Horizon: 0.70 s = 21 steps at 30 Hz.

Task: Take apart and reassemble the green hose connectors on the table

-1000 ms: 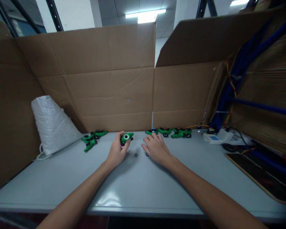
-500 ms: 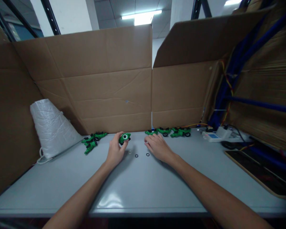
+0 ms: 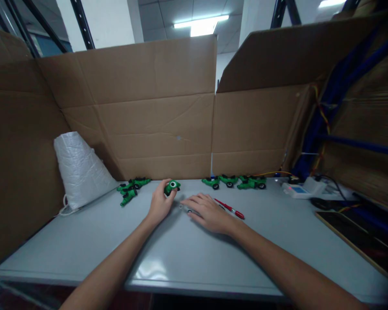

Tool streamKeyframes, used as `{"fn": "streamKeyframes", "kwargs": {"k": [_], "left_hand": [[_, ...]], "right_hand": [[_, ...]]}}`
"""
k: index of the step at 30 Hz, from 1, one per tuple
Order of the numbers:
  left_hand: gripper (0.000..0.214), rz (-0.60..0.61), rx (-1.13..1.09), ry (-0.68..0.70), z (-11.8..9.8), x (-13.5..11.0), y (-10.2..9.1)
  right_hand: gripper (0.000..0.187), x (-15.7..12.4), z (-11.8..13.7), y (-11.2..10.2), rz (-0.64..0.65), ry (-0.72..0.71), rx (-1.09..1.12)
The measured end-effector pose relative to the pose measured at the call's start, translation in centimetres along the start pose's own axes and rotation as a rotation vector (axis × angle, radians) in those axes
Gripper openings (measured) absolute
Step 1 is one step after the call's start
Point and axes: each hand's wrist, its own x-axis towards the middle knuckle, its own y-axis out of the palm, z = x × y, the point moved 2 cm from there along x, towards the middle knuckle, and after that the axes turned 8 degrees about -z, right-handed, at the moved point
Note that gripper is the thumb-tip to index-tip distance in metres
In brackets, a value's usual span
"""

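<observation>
At the far left of the table (image 3: 97,245), a white bag (image 3: 80,172) leans against the cardboard (image 3: 155,125). Just right of it, a few green toys (image 3: 128,197) lie bunched at the far edge. My left hand (image 3: 160,202) comes next, thumb and fingers pinching a green piece (image 3: 170,187) with a white ring on its side; I have it raised above the table, left of the middle. Right of my left thumb lies a small pale ring (image 3: 181,206), and then a dark ring (image 3: 189,211), by the fingers of my right hand (image 3: 210,213). That hand is palm down, its fingers stretched out to the left and thumb apart; I cannot tell whether it touches the ring. Beyond it, at the far edge, stand the green cars (image 3: 229,181) in a row. A red tool (image 3: 231,209) lies slantwise just right of my right hand. Farther right are a power strip (image 3: 297,192) and, nearer, a black board (image 3: 352,239).
</observation>
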Motion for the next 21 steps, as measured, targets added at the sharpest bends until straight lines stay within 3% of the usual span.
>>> {"fn": "streamKeyframes", "kwargs": {"k": [7, 11, 21], "left_hand": [[0.029, -0.035, -0.033, -0.005, -0.4, 0.2, -0.3], [0.029, 0.016, -0.070, 0.038, -0.9, 0.1, -0.3], [0.029, -0.008, -0.063, 0.028, -0.4, 0.2, -0.3]], "right_hand": [[0.057, 0.1, 1.0, 1.1, 0.098, -0.034, 0.011], [0.064, 0.0, 1.5, 1.4, 0.142, 0.001, 0.001], [0.060, -0.7, 1.5, 2.2, 0.167, 0.053, -0.027]]}}
